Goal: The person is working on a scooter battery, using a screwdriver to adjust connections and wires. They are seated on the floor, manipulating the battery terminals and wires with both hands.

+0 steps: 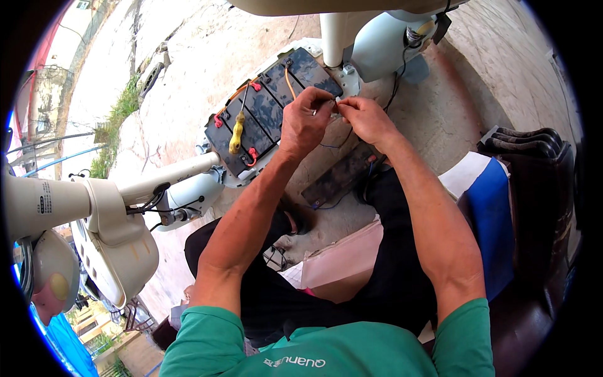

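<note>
My left hand and my right hand meet over the near right edge of a row of dark batteries. The fingertips of both are pinched together around a small white-tipped piece, possibly a wire end; it is too small to name surely. An orange wire rises from the battery next to my left hand. A screwdriver with a yellow handle lies across the batteries, to the left of my hands. Red-covered terminals and an orange cable show on the battery tops.
White vehicle parts stand at the far side, with black cables hanging down. A pale tube and a white housing are on the left. Another dark battery lies below my hands. An opened carton sits between my legs.
</note>
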{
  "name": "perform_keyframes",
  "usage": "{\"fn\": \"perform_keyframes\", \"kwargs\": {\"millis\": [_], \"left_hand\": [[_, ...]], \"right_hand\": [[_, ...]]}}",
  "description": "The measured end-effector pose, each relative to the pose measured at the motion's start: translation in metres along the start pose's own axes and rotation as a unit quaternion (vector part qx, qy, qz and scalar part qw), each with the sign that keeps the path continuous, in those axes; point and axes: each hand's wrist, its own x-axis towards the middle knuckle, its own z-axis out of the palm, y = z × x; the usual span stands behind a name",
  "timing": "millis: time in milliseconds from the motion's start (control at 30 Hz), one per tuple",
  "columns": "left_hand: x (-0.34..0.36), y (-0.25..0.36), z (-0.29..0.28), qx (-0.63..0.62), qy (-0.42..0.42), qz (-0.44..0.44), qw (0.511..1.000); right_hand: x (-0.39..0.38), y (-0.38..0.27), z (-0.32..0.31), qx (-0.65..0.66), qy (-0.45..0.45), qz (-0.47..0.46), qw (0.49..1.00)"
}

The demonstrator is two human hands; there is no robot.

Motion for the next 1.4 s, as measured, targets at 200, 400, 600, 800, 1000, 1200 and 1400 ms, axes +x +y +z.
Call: {"fn": "perform_keyframes", "kwargs": {"millis": [200,400,600,800,1000,1200,1400], "left_hand": [[0.003,-0.015,-0.008,-0.058,-0.027,-0.068,0.996],[0.01,-0.015,-0.017,-0.092,-0.055,-0.117,0.987],[-0.006,-0.023,-0.06,-0.15,0.053,-0.139,0.977],[-0.127,-0.104,-0.049,-0.17,0.178,-0.293,0.924],[-0.191,-0.124,-0.004,-0.186,0.143,-0.425,0.874],[-0.141,-0.072,-0.04,-0.212,0.099,-0.281,0.931],[-0.12,0.012,-0.074,-0.172,0.026,-0.202,0.964]], "right_hand": [[0.005,0.003,0.002,0.007,-0.021,0.02,1.0],[0.008,0.006,0.005,-0.056,0.018,-0.002,0.998],[0.006,-0.003,0.003,-0.049,0.037,-0.013,0.998],[0.0,-0.013,-0.001,-0.035,0.042,-0.011,0.998],[-0.003,-0.014,-0.006,-0.03,0.034,-0.017,0.999],[-0.007,-0.017,-0.001,-0.054,0.0,-0.048,0.997],[-0.017,-0.029,0.012,-0.063,-0.062,-0.08,0.993]]}}
